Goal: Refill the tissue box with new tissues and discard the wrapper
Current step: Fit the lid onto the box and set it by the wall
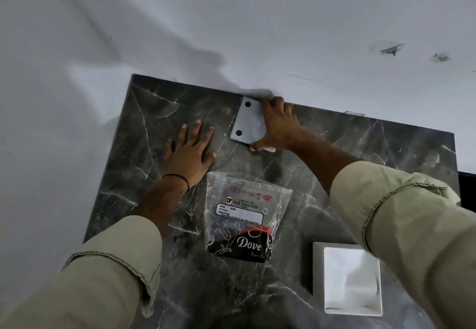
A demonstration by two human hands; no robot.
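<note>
Right hand (278,125): my grip pinches white flat plastic base panel with two black feet (248,122), far edge of dark marble desk (144,128). Left hand (192,152): spread flat, empty. White square tissue box (346,277): open side up, near right, toward me from grip. Clear "Dove" wrapper (244,219): flat, centre, between; left hand nearer.

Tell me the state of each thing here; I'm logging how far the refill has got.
tissue box: open side up, white tissues inside
box base panel: off the box, flat at the wall
wrapper: looks empty, lying flat on the table
right hand: fingers gripping the panel
left hand: open, flat on the table
</note>
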